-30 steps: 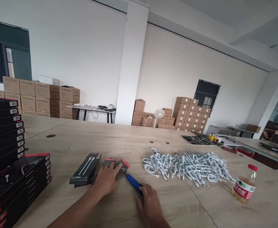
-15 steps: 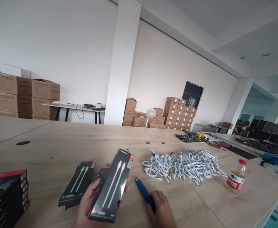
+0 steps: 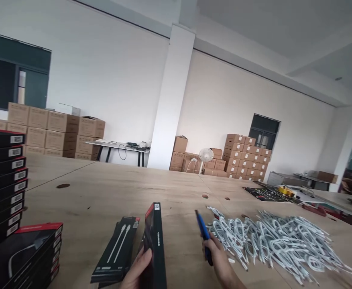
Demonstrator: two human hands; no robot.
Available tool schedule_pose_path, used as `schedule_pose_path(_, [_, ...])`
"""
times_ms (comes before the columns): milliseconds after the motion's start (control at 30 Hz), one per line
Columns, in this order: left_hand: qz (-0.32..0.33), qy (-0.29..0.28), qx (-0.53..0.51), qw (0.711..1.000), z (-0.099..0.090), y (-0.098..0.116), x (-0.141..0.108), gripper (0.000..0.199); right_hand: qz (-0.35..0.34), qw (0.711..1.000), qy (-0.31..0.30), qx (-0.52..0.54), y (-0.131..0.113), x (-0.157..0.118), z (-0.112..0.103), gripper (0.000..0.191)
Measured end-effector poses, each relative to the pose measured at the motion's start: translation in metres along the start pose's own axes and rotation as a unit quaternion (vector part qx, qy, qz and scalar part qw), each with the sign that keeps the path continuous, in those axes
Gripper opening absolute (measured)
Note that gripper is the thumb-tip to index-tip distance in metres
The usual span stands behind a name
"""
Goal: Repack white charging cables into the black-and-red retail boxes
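Note:
My left hand [image 3: 138, 268] grips a black cable box [image 3: 158, 245], held upright with its narrow side and QR label facing me. To its right, my right hand [image 3: 219, 257] is closed on a blue pen-like tool [image 3: 204, 230] with a dark tip, raised off the table. A small pile of flat black boxes [image 3: 115, 251] showing two white cables lies just left of my left hand. Right of the tool spreads a heap of looped white cables [image 3: 272, 241].
At the left stand a tall stack of black boxes [image 3: 4, 180] and a lower one [image 3: 34, 253] on the wooden table [image 3: 109, 180]. A dark mat [image 3: 263, 194] with a yellow item lies at the back right. Cartons [image 3: 61, 132] and a fan [image 3: 206, 155] stand beyond.
The view has swung left. My left hand has turned the box from its front face to its narrow side. My right hand has lifted the blue tool from the table.

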State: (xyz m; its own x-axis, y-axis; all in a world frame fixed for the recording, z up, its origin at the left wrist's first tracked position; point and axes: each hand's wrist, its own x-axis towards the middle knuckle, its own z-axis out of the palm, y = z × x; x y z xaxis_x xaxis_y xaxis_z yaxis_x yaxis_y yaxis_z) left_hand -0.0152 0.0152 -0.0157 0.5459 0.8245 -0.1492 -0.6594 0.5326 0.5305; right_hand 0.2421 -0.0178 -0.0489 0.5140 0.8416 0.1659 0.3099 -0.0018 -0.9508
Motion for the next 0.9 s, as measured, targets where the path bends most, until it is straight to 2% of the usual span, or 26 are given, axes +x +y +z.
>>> schedule_pose_path(67, [0.035, 0.048, 0.026, 0.998, 0.005, 0.000, -0.004, 0.058, 0.011, 0.998, 0.011, 0.060, 0.004, -0.002, 0.015, 0.050])
schedule_pose_path(133, [0.063, 0.058, 0.041, 0.996, 0.011, -0.001, -0.007, 0.067, 0.033, 0.989, 0.005, 0.145, 0.005, -0.012, 0.024, 0.055])
schedule_pose_path(233, [0.105, 0.071, 0.051, 0.991, 0.019, -0.008, -0.008, 0.073, 0.065, 0.952, -0.025, 0.298, -0.004, -0.031, 0.024, 0.057])
schedule_pose_path(300, [0.124, 0.073, 0.057, 0.988, 0.023, -0.015, -0.007, 0.074, 0.068, 0.935, -0.048, 0.344, -0.011, -0.042, 0.023, 0.056])
schedule_pose_path(367, [0.130, 0.064, 0.063, 0.987, 0.027, -0.023, -0.007, 0.077, 0.053, 0.940, -0.077, 0.327, -0.016, -0.052, 0.023, 0.054])
schedule_pose_path(500, [0.125, 0.031, 0.065, 0.990, 0.030, -0.032, -0.007, 0.076, -0.033, 0.961, -0.123, 0.245, -0.016, -0.067, 0.032, 0.046])
schedule_pose_path(567, [0.084, -0.008, 0.057, 0.995, 0.027, -0.033, -0.006, 0.064, -0.054, 0.961, -0.129, 0.239, -0.017, -0.071, 0.034, 0.044])
schedule_pose_path(667, [-0.023, -0.061, 0.027, 0.998, 0.022, -0.036, -0.004, 0.048, -0.041, 0.956, -0.157, 0.244, -0.022, -0.073, 0.034, 0.043])
schedule_pose_path(767, [-0.068, -0.035, 0.011, 0.997, 0.021, -0.039, -0.002, 0.047, -0.047, 0.960, -0.171, 0.215, -0.028, -0.077, 0.032, 0.039])
schedule_pose_path(900, [-0.023, 0.016, 0.007, 1.000, 0.024, -0.030, -0.003, 0.042, -0.147, 0.976, -0.137, 0.083, -0.030, -0.081, 0.028, 0.027])
